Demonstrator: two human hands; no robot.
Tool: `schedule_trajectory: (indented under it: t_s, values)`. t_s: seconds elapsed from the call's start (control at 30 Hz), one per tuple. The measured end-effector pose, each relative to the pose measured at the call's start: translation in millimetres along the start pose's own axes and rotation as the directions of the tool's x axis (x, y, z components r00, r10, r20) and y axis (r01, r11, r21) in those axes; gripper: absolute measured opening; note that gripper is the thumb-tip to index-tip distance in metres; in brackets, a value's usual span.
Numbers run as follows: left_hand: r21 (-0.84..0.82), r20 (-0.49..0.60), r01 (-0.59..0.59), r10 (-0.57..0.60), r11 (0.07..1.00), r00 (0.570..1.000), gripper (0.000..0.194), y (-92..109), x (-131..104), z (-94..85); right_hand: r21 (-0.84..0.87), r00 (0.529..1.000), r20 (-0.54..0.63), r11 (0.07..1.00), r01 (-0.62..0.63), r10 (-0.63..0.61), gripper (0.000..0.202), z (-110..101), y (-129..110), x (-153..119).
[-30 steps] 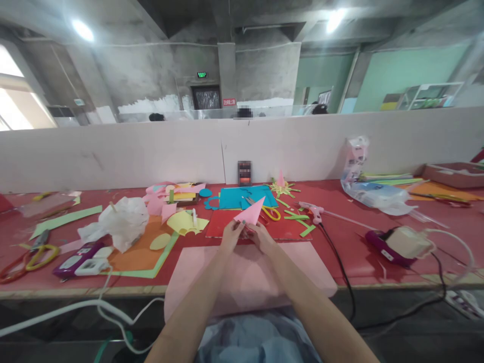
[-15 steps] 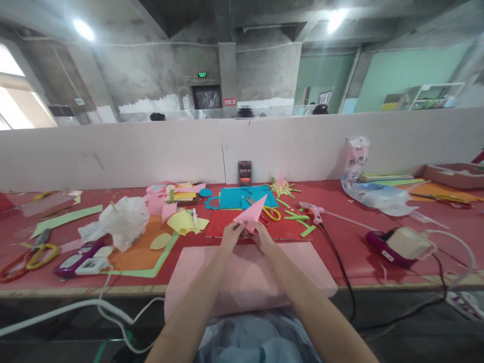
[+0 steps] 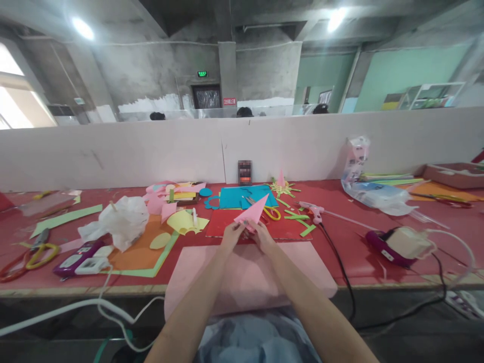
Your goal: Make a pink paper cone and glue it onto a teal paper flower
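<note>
Between my two hands is a pink paper cone (image 3: pixel 254 209), its point tilted up and to the right. My left hand (image 3: pixel 233 235) pinches the cone's lower left edge, fingers closed. On the lower right side my right hand (image 3: pixel 262 236) grips the same cone. Behind it lie yellow-handled scissors (image 3: pixel 273 214) on blue sheets (image 3: pixel 231 198), and a red board (image 3: pixel 221 224) is under the hands. A pink glue gun (image 3: pixel 314 210) rests to the right, near green paper strips (image 3: pixel 297 217). A smaller pink cone (image 3: pixel 281 179) stands on a green fringed paper piece at the back.
A pink pad (image 3: pixel 249 277) lies along the front edge. To the left are crumpled white tissue (image 3: pixel 126 222), orange paper (image 3: pixel 132 254), a purple power strip (image 3: pixel 81 258) and scissors (image 3: pixel 32 254). Rightward, a plug block (image 3: pixel 410 243) trails cables. A white partition (image 3: pixel 170 151) borders the back.
The pink cone's tip has shifted very slightly to the right. Both hands keep their hold on it, and the things on the table stay put.
</note>
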State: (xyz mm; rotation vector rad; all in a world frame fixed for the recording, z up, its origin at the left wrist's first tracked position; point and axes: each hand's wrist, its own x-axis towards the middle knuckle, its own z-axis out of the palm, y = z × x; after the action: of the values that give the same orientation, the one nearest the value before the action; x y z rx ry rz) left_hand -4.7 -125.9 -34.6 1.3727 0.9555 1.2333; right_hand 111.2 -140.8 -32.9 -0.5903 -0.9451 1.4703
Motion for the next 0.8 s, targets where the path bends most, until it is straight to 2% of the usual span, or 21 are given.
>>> schedule_trajectory:
  t_s: [0.23, 0.43, 0.8]
  values:
    - [-0.052, 0.034, -0.001, 0.003, 0.999, 0.999, 0.040, 1.8, -1.5, 0.4, -0.002, 1.000, -0.026, 1.000, -0.014, 0.014, 0.027, -2.5, 2.0, 2.2]
    - [-0.035, -0.013, 0.019, -0.020, 0.999, 1.000, 0.042, 7.4, -3.6, 1.6, -0.008, 0.997, -0.063, 0.999, -0.041, 0.040, 0.031, -2.2, 2.9, 3.6]
    - [-0.013, -0.088, 0.027, -0.028, 1.000, 0.996, 0.039, 16.0, -7.4, 1.2, -0.030, 0.999, -0.025, 0.999, -0.033, 0.033, 0.036, 1.1, 2.0, 2.5]
